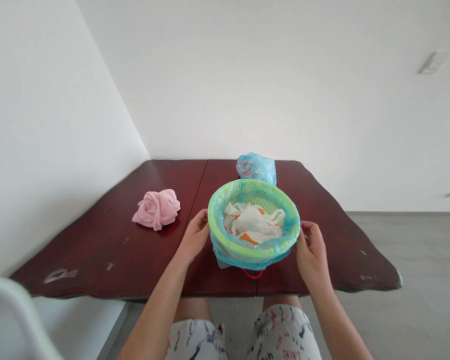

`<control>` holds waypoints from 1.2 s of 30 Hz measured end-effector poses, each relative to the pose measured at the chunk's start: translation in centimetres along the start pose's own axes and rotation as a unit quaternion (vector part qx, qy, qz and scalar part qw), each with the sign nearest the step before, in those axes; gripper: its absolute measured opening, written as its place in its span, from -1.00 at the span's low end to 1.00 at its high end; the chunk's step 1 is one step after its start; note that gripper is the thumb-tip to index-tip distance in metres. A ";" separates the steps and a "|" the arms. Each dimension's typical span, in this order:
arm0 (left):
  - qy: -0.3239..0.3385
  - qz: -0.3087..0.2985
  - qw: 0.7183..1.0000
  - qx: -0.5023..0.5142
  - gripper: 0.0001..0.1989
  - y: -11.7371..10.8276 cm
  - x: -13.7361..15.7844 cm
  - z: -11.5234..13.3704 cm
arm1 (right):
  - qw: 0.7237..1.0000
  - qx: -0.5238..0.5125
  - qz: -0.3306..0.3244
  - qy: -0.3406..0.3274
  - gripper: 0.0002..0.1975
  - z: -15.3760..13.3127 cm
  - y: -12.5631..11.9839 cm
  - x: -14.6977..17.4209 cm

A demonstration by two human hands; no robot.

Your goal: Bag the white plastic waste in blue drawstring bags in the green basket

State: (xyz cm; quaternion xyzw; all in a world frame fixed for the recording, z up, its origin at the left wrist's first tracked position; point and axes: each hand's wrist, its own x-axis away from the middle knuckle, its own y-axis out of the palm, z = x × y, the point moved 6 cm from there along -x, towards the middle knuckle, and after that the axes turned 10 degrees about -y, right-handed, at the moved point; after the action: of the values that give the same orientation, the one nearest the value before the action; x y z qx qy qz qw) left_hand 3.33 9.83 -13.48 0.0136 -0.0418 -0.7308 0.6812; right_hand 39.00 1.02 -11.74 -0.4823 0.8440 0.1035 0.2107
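Observation:
A green mesh wastebasket (214,220) stands over the front middle of the dark red table, lined with a thin blue plastic bag (225,257) folded over its rim. Crumpled white and orange plastic (253,222) lies inside it. My left hand (195,234) is closed at the basket's left side, its fingertips partly hidden behind the rim. On the opposite side my right hand (313,250) grips with bent fingers, thumb toward me. Below the bag's front edge a red cord (253,275) shows.
On the left half of the wooden table (116,250) lies a bunched pink cloth (157,209). Behind the basket sits a filled blue plastic bag (255,167). White walls border the table at the left and back. A white curved chair part (13,305) is at the lower left.

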 end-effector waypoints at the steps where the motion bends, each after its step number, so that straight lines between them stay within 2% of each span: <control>1: 0.002 -0.015 1.000 -0.006 -0.55 0.2 -0.1 0.2 | 0.999 -0.030 -0.012 0.028 -0.52 0.2 0.2 0.0; 5: -0.027 -0.035 0.999 -0.012 -0.52 0.5 -0.2 0.3 | 0.979 -0.132 -0.028 0.155 -0.41 1.3 0.6 0.2; 8: -0.073 -0.058 0.996 0.006 -0.46 0.8 0.0 0.0 | 0.954 -0.199 -0.044 0.218 -0.38 1.5 0.7 0.0; 13: -0.150 -0.055 0.986 0.048 -0.41 0.0 0.6 -0.4 | 0.919 -0.271 -0.070 0.279 -0.52 1.1 0.5 -0.3; 17: -0.206 -0.093 0.974 0.014 -0.40 0.0 1.6 -1.0 | 0.913 -0.286 -0.080 0.280 -0.58 1.0 0.0 -0.5; 20: -0.212 -0.115 0.970 0.018 -0.45 0.2 2.0 -1.1 | 0.909 -0.291 -0.090 0.284 -0.64 1.1 0.0 -0.4; 25: -0.203 -0.141 0.960 0.130 -0.58 0.2 2.1 -1.3 | 0.912 -0.306 -0.062 0.266 -0.68 0.9 -0.1 -0.2; 32: -0.207 -0.091 0.941 0.253 -0.77 -1.0 1.5 -1.2 | 0.912 -0.312 -0.052 0.262 -0.67 1.0 -0.6 0.0; 36: -0.229 -0.101 0.919 0.304 -0.79 -1.3 1.8 -1.1 | 0.907 -0.318 -0.060 0.269 -0.63 0.9 -0.6 0.0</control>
State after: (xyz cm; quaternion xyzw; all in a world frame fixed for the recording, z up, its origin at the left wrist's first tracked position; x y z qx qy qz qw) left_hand 2.04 8.07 -14.62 0.0568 -0.4148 -0.7312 0.5385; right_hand 39.73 1.06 -12.56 -0.5826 0.7608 0.2198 -0.1828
